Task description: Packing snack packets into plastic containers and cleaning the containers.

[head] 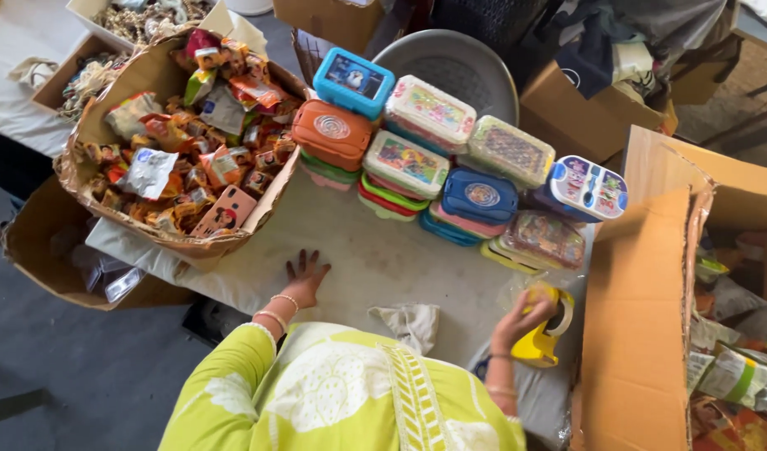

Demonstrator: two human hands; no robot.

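Observation:
My left hand (305, 276) lies flat on the white tabletop (375, 250), fingers spread, holding nothing. It rests just below a cardboard box (195, 242) heaped with small snack packets (183, 142). My right hand (525, 320) grips a yellow tape dispenser (547, 341) at the table's right side. Just above that hand stand stacks of colourful plastic lunch boxes (450, 167), some wrapped in clear film. A crumpled grey cloth (410, 323) lies between my hands.
A tall open cardboard carton (642, 317) stands at the right, with packets inside. A round metal basin (450, 67) sits behind the lunch boxes. More cartons (579, 117) and trays of small items (141, 18) lie at the back. Grey floor shows at lower left.

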